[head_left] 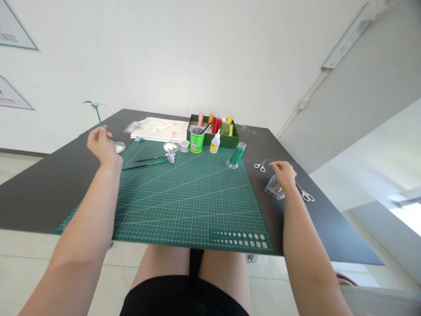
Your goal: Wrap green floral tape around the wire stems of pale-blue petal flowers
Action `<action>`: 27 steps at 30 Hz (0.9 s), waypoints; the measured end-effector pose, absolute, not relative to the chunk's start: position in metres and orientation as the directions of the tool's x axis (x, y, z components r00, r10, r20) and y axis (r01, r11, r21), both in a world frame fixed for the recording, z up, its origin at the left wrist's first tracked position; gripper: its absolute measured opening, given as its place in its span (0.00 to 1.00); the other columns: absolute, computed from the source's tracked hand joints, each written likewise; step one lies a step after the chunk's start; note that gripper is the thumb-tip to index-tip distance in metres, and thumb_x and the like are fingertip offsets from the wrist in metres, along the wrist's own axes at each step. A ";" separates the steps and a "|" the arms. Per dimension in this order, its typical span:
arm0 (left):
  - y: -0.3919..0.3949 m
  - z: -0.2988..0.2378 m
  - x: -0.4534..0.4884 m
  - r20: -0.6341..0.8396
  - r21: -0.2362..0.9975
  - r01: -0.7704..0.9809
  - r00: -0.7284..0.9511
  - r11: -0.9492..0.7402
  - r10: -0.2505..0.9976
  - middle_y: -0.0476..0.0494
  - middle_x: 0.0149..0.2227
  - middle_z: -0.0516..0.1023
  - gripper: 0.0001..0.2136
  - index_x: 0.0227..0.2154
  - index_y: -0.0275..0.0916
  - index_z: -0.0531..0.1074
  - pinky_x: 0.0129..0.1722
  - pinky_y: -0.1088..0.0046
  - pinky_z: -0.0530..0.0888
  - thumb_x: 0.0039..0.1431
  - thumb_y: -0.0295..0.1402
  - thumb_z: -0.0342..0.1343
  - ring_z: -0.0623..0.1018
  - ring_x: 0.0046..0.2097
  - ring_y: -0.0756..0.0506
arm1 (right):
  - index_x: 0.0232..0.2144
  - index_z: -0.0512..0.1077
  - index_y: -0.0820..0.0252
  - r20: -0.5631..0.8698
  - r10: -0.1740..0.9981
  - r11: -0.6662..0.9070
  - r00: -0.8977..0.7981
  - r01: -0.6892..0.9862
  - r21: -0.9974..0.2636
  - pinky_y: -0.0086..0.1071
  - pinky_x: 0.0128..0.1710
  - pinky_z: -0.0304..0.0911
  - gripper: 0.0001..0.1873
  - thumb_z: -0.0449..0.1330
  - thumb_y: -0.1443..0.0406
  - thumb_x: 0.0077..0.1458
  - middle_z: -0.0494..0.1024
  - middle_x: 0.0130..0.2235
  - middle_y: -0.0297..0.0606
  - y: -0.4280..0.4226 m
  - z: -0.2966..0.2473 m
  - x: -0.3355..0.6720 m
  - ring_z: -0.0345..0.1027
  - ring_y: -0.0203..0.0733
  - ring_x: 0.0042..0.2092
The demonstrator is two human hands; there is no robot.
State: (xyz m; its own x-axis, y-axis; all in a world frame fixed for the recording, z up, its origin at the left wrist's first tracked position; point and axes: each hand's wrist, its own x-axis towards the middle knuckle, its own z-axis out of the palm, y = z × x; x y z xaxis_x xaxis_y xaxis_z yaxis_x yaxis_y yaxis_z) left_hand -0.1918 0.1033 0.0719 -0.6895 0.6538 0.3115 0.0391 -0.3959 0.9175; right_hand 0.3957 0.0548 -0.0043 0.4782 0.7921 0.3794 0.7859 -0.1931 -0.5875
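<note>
My left hand [104,147] is raised over the table's left side, its fingers pinched around the green stem of a pale artificial flower [95,105]. The flower points up, above the hand. On the far right, my right hand [285,172] is closed, fingertips together just beside small white-handled scissors [262,166]. Whether anything thin sits between those fingertips I cannot make out. Partly under that hand is a clear plastic box [273,189]. Larger white-handled scissors [306,195] lie behind the wrist. A lilac flower [170,157] on a dark green stem rests on the cutting mat [190,193].
Along the back stand a green box [230,141] of coloured thread spools, a bright green can [197,142] with tools, a glue bottle [215,143] and a dish [171,147] of white pieces. A green thread spool [237,153] leans at the mat's right. Patterned paper [158,128] lies behind.
</note>
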 end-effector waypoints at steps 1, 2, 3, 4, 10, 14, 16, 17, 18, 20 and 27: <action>0.102 0.073 -0.188 0.301 0.918 0.026 -0.693 -0.395 0.655 0.60 0.23 0.61 0.10 0.35 0.35 0.63 0.27 0.67 0.43 0.73 0.22 0.41 0.52 0.20 0.58 | 0.37 0.80 0.59 0.398 0.762 -0.225 0.511 0.785 -0.578 0.57 0.60 0.52 0.15 0.56 0.60 0.54 0.80 0.47 0.49 0.054 -0.002 0.393 0.68 0.59 0.53; 0.100 0.072 -0.182 0.291 0.920 0.009 -0.687 -0.392 0.666 0.59 0.23 0.62 0.08 0.36 0.34 0.66 0.27 0.68 0.43 0.72 0.22 0.44 0.53 0.20 0.58 | 0.42 0.80 0.61 0.424 0.724 -0.254 0.545 0.782 -0.570 0.60 0.61 0.48 0.18 0.55 0.62 0.54 0.78 0.52 0.52 0.052 0.000 0.388 0.65 0.62 0.56; 0.099 0.071 -0.174 0.285 0.922 -0.006 -0.663 -0.386 0.692 0.59 0.23 0.63 0.07 0.36 0.34 0.68 0.26 0.69 0.44 0.71 0.23 0.47 0.53 0.20 0.58 | 0.47 0.78 0.62 0.460 0.681 -0.273 0.570 0.780 -0.563 0.62 0.62 0.46 0.21 0.55 0.63 0.55 0.75 0.55 0.55 0.050 0.004 0.382 0.63 0.63 0.59; 0.097 0.069 -0.163 0.285 0.924 -0.015 -0.637 -0.381 0.716 0.59 0.21 0.63 0.07 0.35 0.35 0.70 0.25 0.69 0.45 0.69 0.23 0.49 0.52 0.19 0.57 | 0.52 0.76 0.63 0.506 0.638 -0.273 0.581 0.784 -0.557 0.62 0.62 0.46 0.24 0.54 0.64 0.56 0.73 0.57 0.57 0.048 0.008 0.374 0.61 0.64 0.60; 0.060 0.036 -0.071 0.336 0.942 0.025 -0.095 -0.335 0.937 0.54 0.19 0.68 0.08 0.30 0.38 0.74 0.22 0.74 0.53 0.57 0.38 0.62 0.62 0.21 0.52 | 0.55 0.71 0.60 0.739 0.605 0.205 0.297 0.839 -0.505 0.51 0.58 0.59 0.21 0.51 0.65 0.61 0.80 0.48 0.50 0.031 0.027 0.289 0.70 0.54 0.52; 0.018 0.017 -0.027 0.274 0.952 0.062 0.255 -0.299 0.927 0.54 0.20 0.67 0.14 0.32 0.39 0.73 0.26 0.74 0.61 0.60 0.46 0.59 0.66 0.23 0.50 | 0.48 0.76 0.56 0.590 0.798 0.488 -0.121 0.704 -0.516 0.50 0.57 0.63 0.16 0.51 0.63 0.66 0.82 0.42 0.45 0.016 0.022 0.232 0.74 0.52 0.49; 0.001 0.014 -0.017 0.246 0.961 0.044 0.316 -0.273 0.916 0.54 0.20 0.67 0.14 0.36 0.39 0.74 0.26 0.74 0.62 0.63 0.46 0.56 0.66 0.23 0.50 | 0.48 0.78 0.56 0.454 0.840 0.533 -0.297 0.607 -0.589 0.53 0.59 0.62 0.17 0.50 0.65 0.65 0.82 0.45 0.46 0.007 0.018 0.216 0.74 0.53 0.51; -0.005 0.013 -0.014 0.238 0.963 0.042 0.329 -0.266 0.914 0.54 0.20 0.67 0.14 0.37 0.39 0.74 0.26 0.74 0.62 0.64 0.45 0.56 0.66 0.24 0.50 | 0.50 0.77 0.56 0.384 0.853 0.522 -0.354 0.546 -0.655 0.54 0.61 0.61 0.19 0.50 0.65 0.65 0.82 0.48 0.46 0.003 0.017 0.210 0.73 0.53 0.54; -0.009 0.013 -0.013 0.237 0.964 0.038 0.337 -0.264 0.911 0.54 0.20 0.67 0.14 0.38 0.39 0.74 0.26 0.74 0.63 0.65 0.45 0.56 0.66 0.24 0.50 | 0.52 0.77 0.55 0.321 0.859 0.492 -0.399 0.471 -0.732 0.54 0.64 0.58 0.20 0.50 0.66 0.64 0.80 0.53 0.45 0.000 0.016 0.206 0.71 0.53 0.58; -0.014 0.012 -0.013 0.244 0.963 0.024 0.346 -0.269 0.906 0.55 0.21 0.67 0.14 0.38 0.38 0.73 0.26 0.74 0.63 0.65 0.45 0.56 0.65 0.24 0.51 | 0.57 0.74 0.52 0.229 0.851 0.391 -0.473 0.279 -0.877 0.53 0.69 0.51 0.24 0.52 0.67 0.62 0.75 0.61 0.41 -0.007 0.015 0.199 0.64 0.51 0.66; -0.017 0.008 -0.014 0.254 0.955 0.061 0.339 -0.291 0.906 0.54 0.21 0.67 0.13 0.39 0.39 0.74 0.26 0.74 0.63 0.66 0.45 0.55 0.66 0.24 0.51 | 0.67 0.62 0.49 0.128 0.852 0.009 -0.508 -0.230 -0.973 0.45 0.56 0.69 0.33 0.58 0.63 0.60 0.73 0.61 0.43 -0.027 0.009 0.170 0.74 0.46 0.54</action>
State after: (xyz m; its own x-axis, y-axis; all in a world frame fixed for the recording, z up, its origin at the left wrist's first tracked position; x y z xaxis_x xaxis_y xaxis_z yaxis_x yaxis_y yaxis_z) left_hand -0.0136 -0.0169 0.0077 0.3393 0.9058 0.2539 0.0614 -0.2906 0.9549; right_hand 0.1698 -0.0267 0.0092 -0.5075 0.8521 0.1276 -0.2299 0.0089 -0.9732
